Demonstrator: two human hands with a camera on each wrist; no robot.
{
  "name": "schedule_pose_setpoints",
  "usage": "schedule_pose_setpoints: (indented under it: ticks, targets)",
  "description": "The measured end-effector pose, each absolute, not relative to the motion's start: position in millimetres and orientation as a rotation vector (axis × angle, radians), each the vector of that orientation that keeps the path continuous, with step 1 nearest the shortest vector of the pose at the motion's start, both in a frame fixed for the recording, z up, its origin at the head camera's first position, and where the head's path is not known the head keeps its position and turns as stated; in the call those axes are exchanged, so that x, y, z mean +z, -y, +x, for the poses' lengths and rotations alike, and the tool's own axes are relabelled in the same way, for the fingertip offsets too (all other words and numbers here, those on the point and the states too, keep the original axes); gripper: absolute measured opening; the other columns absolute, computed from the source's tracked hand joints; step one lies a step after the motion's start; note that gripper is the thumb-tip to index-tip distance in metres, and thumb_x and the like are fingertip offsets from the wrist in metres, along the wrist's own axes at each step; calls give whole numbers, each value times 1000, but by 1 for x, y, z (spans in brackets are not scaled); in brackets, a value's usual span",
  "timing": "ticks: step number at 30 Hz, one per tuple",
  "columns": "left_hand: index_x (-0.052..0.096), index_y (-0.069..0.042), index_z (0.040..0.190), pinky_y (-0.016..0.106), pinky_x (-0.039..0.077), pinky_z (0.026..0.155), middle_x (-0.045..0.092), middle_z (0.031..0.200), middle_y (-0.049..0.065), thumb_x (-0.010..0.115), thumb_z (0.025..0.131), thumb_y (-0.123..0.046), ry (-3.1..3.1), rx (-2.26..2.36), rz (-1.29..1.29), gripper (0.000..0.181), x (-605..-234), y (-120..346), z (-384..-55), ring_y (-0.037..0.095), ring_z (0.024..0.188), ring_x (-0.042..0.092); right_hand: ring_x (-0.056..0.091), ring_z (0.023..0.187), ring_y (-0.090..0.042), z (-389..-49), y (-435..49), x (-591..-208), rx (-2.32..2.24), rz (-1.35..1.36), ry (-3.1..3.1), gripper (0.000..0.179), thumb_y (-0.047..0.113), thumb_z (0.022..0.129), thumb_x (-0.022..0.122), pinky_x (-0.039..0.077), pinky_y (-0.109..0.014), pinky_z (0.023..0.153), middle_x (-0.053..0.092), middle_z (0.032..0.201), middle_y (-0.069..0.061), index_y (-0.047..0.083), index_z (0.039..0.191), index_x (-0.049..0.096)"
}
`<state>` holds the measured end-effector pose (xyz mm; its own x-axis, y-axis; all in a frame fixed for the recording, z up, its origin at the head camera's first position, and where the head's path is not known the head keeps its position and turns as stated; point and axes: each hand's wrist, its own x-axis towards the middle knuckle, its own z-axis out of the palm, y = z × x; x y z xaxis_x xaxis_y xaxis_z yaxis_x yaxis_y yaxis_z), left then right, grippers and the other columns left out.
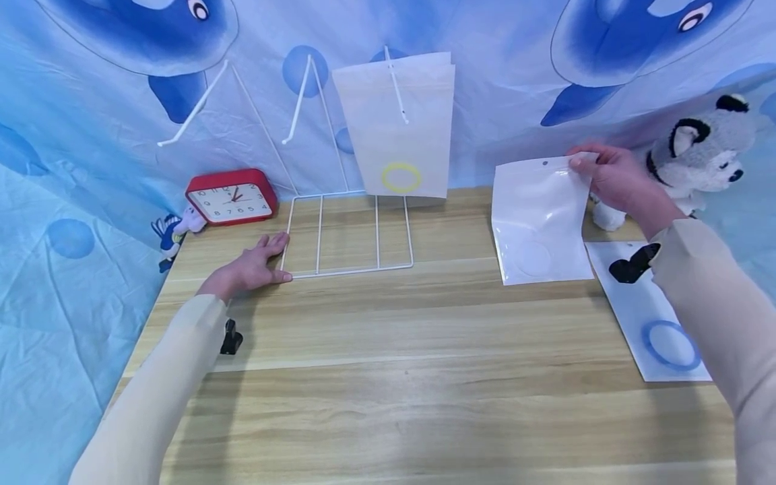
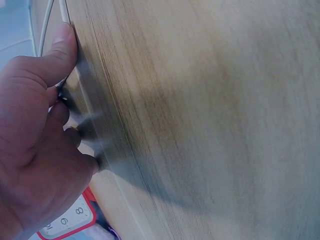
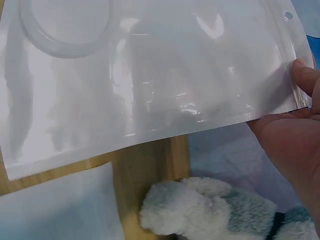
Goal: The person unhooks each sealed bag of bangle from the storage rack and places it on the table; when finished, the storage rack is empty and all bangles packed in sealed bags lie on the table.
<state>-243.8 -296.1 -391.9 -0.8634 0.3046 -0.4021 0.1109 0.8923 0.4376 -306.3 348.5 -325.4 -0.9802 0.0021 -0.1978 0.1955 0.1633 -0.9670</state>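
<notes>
My left hand [image 1: 254, 265] holds the front left corner of a white wire display rack [image 1: 348, 271], which stands on the table. In the left wrist view the thumb of that hand [image 2: 40, 125] lies along the wire, with the fingers bent beside it. On the rack's right prong hang white pouches [image 1: 397, 121], the front one bearing a yellow ring. The other two prongs [image 1: 297, 108] carry nothing. My right hand [image 1: 618, 178] pinches the top right corner of a glossy white pouch [image 1: 539, 215] with a punched hole and a faint pale ring, raised off the table.
Another white pouch with a blue ring [image 1: 669, 343] lies at the right, partly under the right forearm. Behind it sits a plush dog [image 1: 697, 155]. A red clock [image 1: 233, 197] and a small plush toy [image 1: 178, 229] stand left of the rack. Blue patterned cloth [image 1: 485, 101] hangs behind.
</notes>
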Motion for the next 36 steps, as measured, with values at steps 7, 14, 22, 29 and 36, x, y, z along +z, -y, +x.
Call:
schedule_pose_setpoints:
  ticks: [7, 14, 22, 29, 36]
  targets:
    - [5, -4, 159, 71, -5, 111, -1, 165, 20, 70, 94, -30, -2595, 567, 326, 95, -391, 297, -244, 48, 147, -11, 37, 64, -10, -310, -345, -334, -1814, 266, -2379, 11, 33, 97, 63, 32, -24, 51, 47, 98, 5, 30, 104, 72]
    - [6, -3, 159, 71, -6, 110, 1, 165, 21, 71, 94, -31, -2578, 592, 345, 96, -399, 296, -243, 48, 147, -11, 45, 78, -13, -310, -347, -350, -1541, 332, -2495, 26, 41, 101, 57, 41, -26, 57, 49, 117, 3, 29, 122, 64]
    - [6, -3, 159, 71, -5, 110, 1, 165, 21, 71, 93, -33, -2592, 593, 331, 97, -400, 301, -239, 48, 146, -11, 48, 87, -16, -317, -339, -362, -1480, 322, -2541, 41, 40, 102, 55, 41, -26, 62, 53, 120, -4, 21, 139, 57]
    - [7, -3, 159, 71, -5, 110, 2, 165, 20, 71, 94, -33, -2601, 578, 336, 96, -394, 300, -241, 48, 147, -11, 31, 135, -33, -323, -337, -366, -1430, 354, -2618, 59, 37, 104, 51, 35, -46, 111, 23, 161, -19, 11, 156, 35]
    - [6, -6, 160, 70, -5, 111, 0, 166, 18, 70, 95, -31, -2598, 574, 308, 94, -392, 299, -242, 46, 147, -12, 39, 124, -39, -325, -334, -379, -1360, 270, -2798, 66, 25, 100, 53, 44, -43, 97, 34, 146, -31, -7, 152, 28]
